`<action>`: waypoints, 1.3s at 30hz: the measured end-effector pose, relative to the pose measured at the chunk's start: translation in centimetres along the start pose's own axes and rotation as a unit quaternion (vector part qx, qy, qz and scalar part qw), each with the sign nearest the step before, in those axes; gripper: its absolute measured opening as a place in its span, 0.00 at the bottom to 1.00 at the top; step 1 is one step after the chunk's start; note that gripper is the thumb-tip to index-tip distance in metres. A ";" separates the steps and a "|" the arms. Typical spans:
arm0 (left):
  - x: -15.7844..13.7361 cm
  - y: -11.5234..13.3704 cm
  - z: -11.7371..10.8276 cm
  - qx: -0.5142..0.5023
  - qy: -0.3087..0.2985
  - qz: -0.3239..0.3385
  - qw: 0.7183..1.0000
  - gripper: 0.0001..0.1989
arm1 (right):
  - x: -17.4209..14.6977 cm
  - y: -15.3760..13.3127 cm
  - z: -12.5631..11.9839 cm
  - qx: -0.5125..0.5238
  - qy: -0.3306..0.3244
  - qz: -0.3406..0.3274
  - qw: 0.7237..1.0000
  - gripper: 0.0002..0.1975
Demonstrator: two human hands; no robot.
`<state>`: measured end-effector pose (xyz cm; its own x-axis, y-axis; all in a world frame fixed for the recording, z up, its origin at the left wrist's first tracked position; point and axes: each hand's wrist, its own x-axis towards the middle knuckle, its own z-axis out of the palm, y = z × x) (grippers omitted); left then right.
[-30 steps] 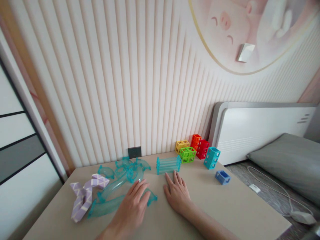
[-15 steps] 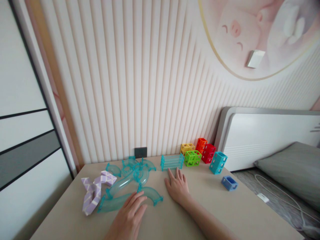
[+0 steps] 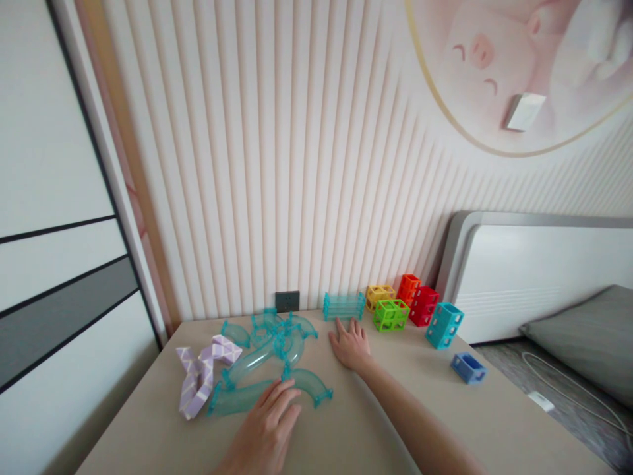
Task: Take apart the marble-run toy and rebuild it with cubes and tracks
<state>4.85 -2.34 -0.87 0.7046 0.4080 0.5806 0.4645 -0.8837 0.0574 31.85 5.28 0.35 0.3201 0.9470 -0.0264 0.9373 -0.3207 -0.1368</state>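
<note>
My right hand lies flat with spread fingers, its fingertips at the near side of a row of clear teal straight tubes by the wall. My left hand has its fingers stretched out and holds nothing. Its fingertips are at a teal half-pipe track and a curved teal piece; whether they touch is unclear. Beyond it several teal curved tubes lie in a loose cluster.
Left on the table lies a purple-and-white folding snake puzzle. To the right stand lattice blocks: green, yellow, orange, red, teal and blue. A black socket is on the wall.
My right hand has moved forward, and the row of straight tubes has slid closer to the wall. My left hand stays by the teal track. The view has shifted slightly left.
</note>
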 end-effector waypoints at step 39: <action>-0.4 -2.6 -1.0 0.037 -0.095 -0.156 0.982 0.30 | -11.0 -2.7 -1.2 0.195 0.009 -0.331 0.923 0.23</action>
<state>2.86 -0.44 -0.39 0.6056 0.6987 0.3809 0.7068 -0.6922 0.1459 25.94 -4.27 2.18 -0.3001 0.9312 0.2069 0.8088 0.3633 -0.4624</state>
